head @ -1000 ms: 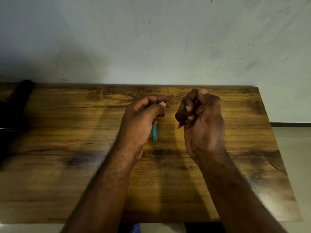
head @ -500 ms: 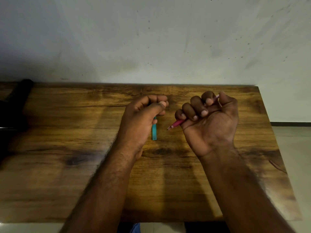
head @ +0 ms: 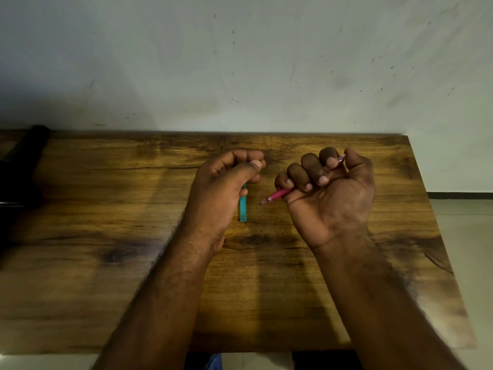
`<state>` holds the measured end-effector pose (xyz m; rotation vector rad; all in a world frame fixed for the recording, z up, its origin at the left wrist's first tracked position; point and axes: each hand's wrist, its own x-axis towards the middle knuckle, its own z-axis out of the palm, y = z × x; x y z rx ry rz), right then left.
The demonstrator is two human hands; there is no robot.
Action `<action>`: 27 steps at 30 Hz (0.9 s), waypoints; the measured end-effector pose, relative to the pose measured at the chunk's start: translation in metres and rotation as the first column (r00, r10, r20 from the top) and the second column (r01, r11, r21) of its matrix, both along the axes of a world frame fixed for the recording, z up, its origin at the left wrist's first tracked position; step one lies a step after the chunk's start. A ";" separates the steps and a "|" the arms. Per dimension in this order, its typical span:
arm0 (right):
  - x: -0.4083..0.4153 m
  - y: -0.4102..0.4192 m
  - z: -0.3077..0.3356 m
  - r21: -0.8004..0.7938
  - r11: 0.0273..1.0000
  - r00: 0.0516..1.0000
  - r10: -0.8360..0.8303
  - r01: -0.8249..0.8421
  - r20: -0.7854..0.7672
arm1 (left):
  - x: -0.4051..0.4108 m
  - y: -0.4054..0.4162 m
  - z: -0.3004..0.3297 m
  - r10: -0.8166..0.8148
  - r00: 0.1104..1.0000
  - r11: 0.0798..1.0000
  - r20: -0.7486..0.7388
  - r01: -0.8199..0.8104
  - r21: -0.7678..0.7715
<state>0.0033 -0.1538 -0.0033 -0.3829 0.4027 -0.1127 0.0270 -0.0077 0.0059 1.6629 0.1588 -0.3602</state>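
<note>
My left hand (head: 226, 193) hovers over the middle of a wooden table (head: 106, 289), its fingers curled round a thin teal stick (head: 243, 208) whose lower end points toward me. My right hand (head: 330, 193) is turned palm up beside it, fist closed round a pink pen (head: 277, 194). The pen's tip sticks out to the left toward the teal stick, a small gap apart. Its other end shows past my index finger near the thumb.
A dark object (head: 24, 166) lies at the table's far left edge. A pale, speckled wall (head: 240, 62) rises right behind the table. Light floor tiles (head: 466, 236) show to the right of the table's edge.
My right hand has rolled from knuckles up to palm up, exposing more of the pink pen. My left hand and the teal stick have stayed put.
</note>
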 end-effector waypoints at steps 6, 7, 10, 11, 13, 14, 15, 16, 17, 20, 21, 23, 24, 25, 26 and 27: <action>0.000 0.000 -0.001 0.018 1.000 1.000 -0.004 0.005 -0.013 | 0.000 0.000 0.000 0.000 1.000 1.000 0.004 0.000 -0.007; 0.000 0.000 -0.001 0.011 1.000 1.000 -0.013 0.013 -0.018 | 0.000 0.000 0.000 0.000 1.000 1.000 0.004 0.000 -0.007; 0.000 0.000 -0.001 0.011 1.000 1.000 -0.019 0.019 -0.022 | 0.000 0.001 0.000 0.005 1.000 1.000 0.003 -0.005 -0.009; 0.000 0.000 -0.001 0.016 1.000 1.000 -0.010 0.010 -0.018 | 0.000 0.001 0.000 0.007 1.000 1.000 0.001 -0.007 -0.010; 0.000 0.000 -0.002 0.019 1.000 1.000 0.007 -0.007 -0.011 | 0.000 0.000 0.000 0.007 1.000 1.000 -0.004 -0.007 -0.011; 0.000 0.000 -0.002 0.013 1.000 1.000 0.010 -0.010 -0.009 | 0.000 0.000 0.000 0.007 1.000 1.000 -0.007 -0.007 -0.012; 0.000 0.001 -0.002 0.006 1.000 1.000 0.008 -0.008 -0.008 | 0.000 -0.001 0.000 0.009 1.000 1.000 -0.010 -0.009 -0.014; 0.000 0.001 -0.002 0.000 1.000 1.000 0.005 -0.005 -0.009 | 0.000 -0.001 0.000 0.012 1.000 1.000 -0.012 -0.012 -0.016; 0.000 0.001 -0.002 -0.001 1.000 1.000 0.005 -0.005 -0.010 | 0.001 0.000 -0.001 0.014 1.000 1.000 -0.012 -0.014 -0.016; 0.000 0.001 -0.002 0.010 1.000 1.000 0.021 -0.021 -0.009 | 0.000 0.000 -0.001 0.017 1.000 1.000 -0.016 -0.017 -0.018; -0.001 0.001 -0.001 0.007 1.000 1.000 0.022 -0.022 -0.010 | 0.000 -0.001 -0.001 0.017 1.000 1.000 -0.017 -0.017 -0.019; -0.001 0.001 -0.001 -0.016 1.000 1.000 0.010 -0.011 -0.015 | 0.000 -0.001 -0.001 0.014 1.000 1.000 -0.019 -0.015 -0.022; -0.001 0.001 -0.001 -0.028 1.000 1.000 0.002 -0.003 -0.017 | 0.000 -0.001 -0.001 0.013 1.000 1.000 -0.020 -0.014 -0.023; -0.001 0.001 0.000 -0.034 0.999 1.000 -0.004 0.004 -0.019 | 0.000 -0.001 0.000 0.014 1.000 1.000 -0.021 -0.015 -0.024; -0.001 0.001 0.000 -0.034 0.999 1.000 -0.007 0.006 -0.020 | 0.000 -0.001 0.000 0.017 1.000 1.000 -0.022 -0.018 -0.026; 0.000 0.001 0.000 -0.030 1.000 1.000 -0.005 0.004 -0.021 | 0.000 -0.001 0.000 0.021 0.999 0.999 -0.024 -0.022 -0.028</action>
